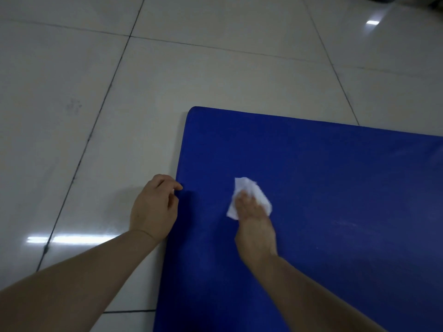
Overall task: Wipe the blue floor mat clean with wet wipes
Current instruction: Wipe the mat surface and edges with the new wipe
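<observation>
Lower centre of frame: right hand (254,212) flat, pressing wipe (249,195) onto mat (335,188). Left hand (153,207) curled, gripping mat edge. Best wiped in overlapping, evenly pressed strokes.

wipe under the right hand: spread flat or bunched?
Bunched. The wet wipe shows crumpled, uneven edges around the right hand, which presses it onto the blue mat. How it is folded underneath: cannot tell.

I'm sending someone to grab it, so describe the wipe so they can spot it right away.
Find the blue mat on the pale tiled floor. Near its left edge, the right hand presses flat on the wipe. It is a crumpled white sheet, the only white thing on the blue.
</observation>
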Tool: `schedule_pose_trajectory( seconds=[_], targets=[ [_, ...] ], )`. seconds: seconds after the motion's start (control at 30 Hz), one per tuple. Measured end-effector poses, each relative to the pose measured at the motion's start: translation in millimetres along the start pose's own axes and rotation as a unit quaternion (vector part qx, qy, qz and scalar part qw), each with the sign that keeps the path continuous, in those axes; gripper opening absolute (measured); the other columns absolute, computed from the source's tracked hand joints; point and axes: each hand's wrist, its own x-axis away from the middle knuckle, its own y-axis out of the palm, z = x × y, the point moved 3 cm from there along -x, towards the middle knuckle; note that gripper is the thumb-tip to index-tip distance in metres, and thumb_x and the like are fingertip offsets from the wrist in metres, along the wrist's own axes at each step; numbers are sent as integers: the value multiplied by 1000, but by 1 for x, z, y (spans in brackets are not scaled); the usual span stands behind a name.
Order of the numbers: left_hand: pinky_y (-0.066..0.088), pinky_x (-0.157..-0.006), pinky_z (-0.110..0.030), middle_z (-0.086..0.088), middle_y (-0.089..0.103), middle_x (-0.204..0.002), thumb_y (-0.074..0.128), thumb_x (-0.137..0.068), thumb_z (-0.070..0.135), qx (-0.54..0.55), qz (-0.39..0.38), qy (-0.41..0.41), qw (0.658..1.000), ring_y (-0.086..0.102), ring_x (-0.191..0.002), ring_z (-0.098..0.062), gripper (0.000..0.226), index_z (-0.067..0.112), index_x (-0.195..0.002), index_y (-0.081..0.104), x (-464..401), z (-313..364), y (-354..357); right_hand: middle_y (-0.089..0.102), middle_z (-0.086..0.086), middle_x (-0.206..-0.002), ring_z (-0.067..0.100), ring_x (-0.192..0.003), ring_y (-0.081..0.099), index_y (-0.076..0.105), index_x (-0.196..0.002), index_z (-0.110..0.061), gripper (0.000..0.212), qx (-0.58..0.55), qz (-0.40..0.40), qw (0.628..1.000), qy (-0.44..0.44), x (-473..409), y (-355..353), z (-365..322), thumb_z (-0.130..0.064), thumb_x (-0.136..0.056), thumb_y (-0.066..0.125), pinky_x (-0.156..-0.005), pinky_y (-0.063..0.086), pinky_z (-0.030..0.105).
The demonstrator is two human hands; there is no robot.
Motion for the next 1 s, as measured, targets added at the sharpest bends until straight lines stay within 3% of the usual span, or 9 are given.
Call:
schedule_pose_trajectory(
  seconds=[0.07, 0.13, 0.27, 0.43, 0.53, 0.6, 0.8, 0.9, 1.0],
  targets=[
    [44, -71, -26, -9, 62, -102, 55, -82, -10, 2, -3, 9, 1000, 58, -79, -20, 21, 4, -92, 67, -2, 4, 3, 34, 16, -150, 28, -136, 38, 38, -142, -1, 85, 15, -52, 994, -94, 14, 20, -33, -14, -67, 75, -111, 34, 37],
    [47, -73, -29, -11, 62, -102, 51, -82, -9, 6, -4, 23, 1000, 60, -83, -23, 22, 3, -92, 67, -2, 6, 6, 53, 6, -137, 22, -124, 53, 56, -129, -11, 87, -17, -44, 978, -202, 27, 40, -50, -10, -46, 84, -103, 44, 39],
    [46, -76, -29, -12, 61, -103, 48, -82, -5, 10, -6, 39, 999, 59, -85, -23, 22, 2, -93, 67, 1, 9, 7, 44, 1, -146, 17, -128, 48, 28, -144, -12, 81, 70, -9, 982, -175, 24, 13, -24, -12, -74, 67, -105, 40, 30],
    [42, -78, -25, -12, 60, -104, 46, -84, -3, 2, -7, 19, 1000, 57, -86, -21, 24, 2, -95, 67, 3, 3, 1, 35, 6, -152, 30, -127, 47, 40, -142, -7, 69, 55, 42, 997, 17, 10, -20, 38, 12, -78, 56, -92, 50, 37],
    [42, -78, -26, -14, 60, -103, 42, -82, 2, -13, -6, 19, 1000, 59, -86, -28, 27, 2, -93, 67, 1, -1, 0, 55, 17, -133, 36, -108, 62, 58, -124, 0, 72, 45, 41, 997, -51, 20, -4, 12, 11, -55, 72, -75, 56, 38],
    [43, -78, -28, -14, 60, -104, 44, -82, -1, -14, -12, 12, 1000, 59, -86, -29, 26, 2, -94, 66, 0, -1, 1, 60, 14, -128, 36, -110, 61, 63, -119, -3, 76, 34, 25, 993, -113, 32, 17, -20, 4, -45, 79, -82, 56, 41],
    [42, -85, -25, -14, 59, -110, 46, -88, -4, -20, -38, 14, 999, 59, -95, -27, 23, 2, -99, 66, 2, 13, 10, 47, 9, -144, 30, -138, 34, 55, -131, -9, 52, -50, -65, 947, -311, 90, 49, -84, -10, -79, 53, -113, 24, 44],
    [42, -85, -25, -13, 60, -108, 46, -86, -6, -8, -33, 20, 999, 59, -94, -26, 24, 2, -98, 66, 4, 12, 10, 52, 7, -139, 22, -130, 43, 47, -136, -9, 67, 1, -40, 960, -277, 79, 42, -58, -8, -70, 58, -112, 29, 35],
    [42, -82, -26, -13, 60, -108, 46, -86, -6, -12, -35, 16, 999, 59, -93, -27, 25, 2, -98, 66, 5, 7, 8, 52, 6, -139, 25, -126, 51, 46, -137, -7, 85, 33, 1, 988, -150, 55, 28, -17, 0, -58, 74, -104, 43, 37]
  ],
)
